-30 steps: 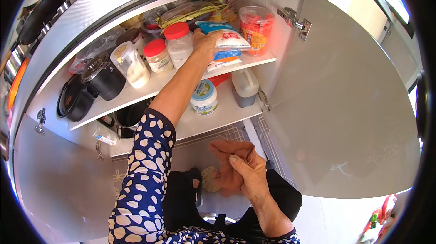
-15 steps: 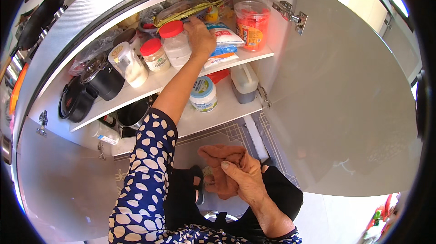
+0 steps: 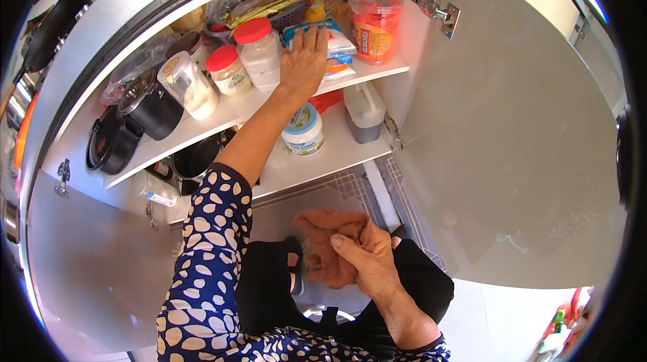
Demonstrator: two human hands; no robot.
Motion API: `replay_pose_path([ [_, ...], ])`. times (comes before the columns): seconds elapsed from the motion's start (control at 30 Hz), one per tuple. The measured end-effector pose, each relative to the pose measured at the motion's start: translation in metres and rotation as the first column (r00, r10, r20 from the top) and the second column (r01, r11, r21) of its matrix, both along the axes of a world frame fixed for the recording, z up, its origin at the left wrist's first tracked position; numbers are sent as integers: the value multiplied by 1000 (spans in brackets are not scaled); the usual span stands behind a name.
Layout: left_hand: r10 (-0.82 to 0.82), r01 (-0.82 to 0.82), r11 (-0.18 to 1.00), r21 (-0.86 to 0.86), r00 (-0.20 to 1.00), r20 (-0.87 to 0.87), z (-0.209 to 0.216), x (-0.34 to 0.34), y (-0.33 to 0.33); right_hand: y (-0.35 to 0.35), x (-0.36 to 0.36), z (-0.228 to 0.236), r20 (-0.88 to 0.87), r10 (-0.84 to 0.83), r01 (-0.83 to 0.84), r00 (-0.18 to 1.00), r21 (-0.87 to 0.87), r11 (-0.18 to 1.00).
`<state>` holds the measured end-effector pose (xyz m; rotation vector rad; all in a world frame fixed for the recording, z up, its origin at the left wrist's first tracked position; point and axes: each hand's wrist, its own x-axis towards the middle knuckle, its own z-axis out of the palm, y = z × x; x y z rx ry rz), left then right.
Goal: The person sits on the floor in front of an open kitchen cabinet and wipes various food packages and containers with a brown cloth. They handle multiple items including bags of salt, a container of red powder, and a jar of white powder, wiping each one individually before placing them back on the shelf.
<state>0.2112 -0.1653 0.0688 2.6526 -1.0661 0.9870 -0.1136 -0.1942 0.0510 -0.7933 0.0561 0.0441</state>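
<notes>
My left hand (image 3: 305,59) reaches to the upper cabinet shelf, with its fingers stretched over a blue-and-white plastic packet (image 3: 340,37) on a stack of packets. Just left of the hand stands a clear jar with a red lid (image 3: 261,59). A smaller red-lidded jar (image 3: 229,71) and a tall clear canister of white powder (image 3: 189,86) stand further left. To the right is a clear tub with red contents (image 3: 374,28). Low in front of my knees, my right hand (image 3: 371,264) grips a crumpled brown cloth (image 3: 330,237), its thumb on top.
Black pots (image 3: 151,109) sit at the shelf's left end. Beneath it are a white tub with a blue lid (image 3: 303,134) and a handled plastic jug (image 3: 364,116). A wide cabinet door (image 3: 532,146) swings out at right, another door (image 3: 87,261) at left.
My left hand has shifted right, away from the large red-lidded jar, and its fingers now lie over the packet. My right hand still holds the cloth. The view has shifted slightly.
</notes>
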Motion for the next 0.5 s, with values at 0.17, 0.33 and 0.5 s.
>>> replay_pose_path([
  [0.17,51,-54,998,-38,997,-55,1,-5,-1,2,1,-1,23,-31,33,999,-97,995],
  [0.33,-131,153,985,-83,965,227,-25,-24,24,9,2,0,-36,-37,36,999,-16,999],
  [0.5,-292,284,952,-118,955,-53,-99,-80,104,20,-7,-3,-31,-18,13,999,-153,988],
])
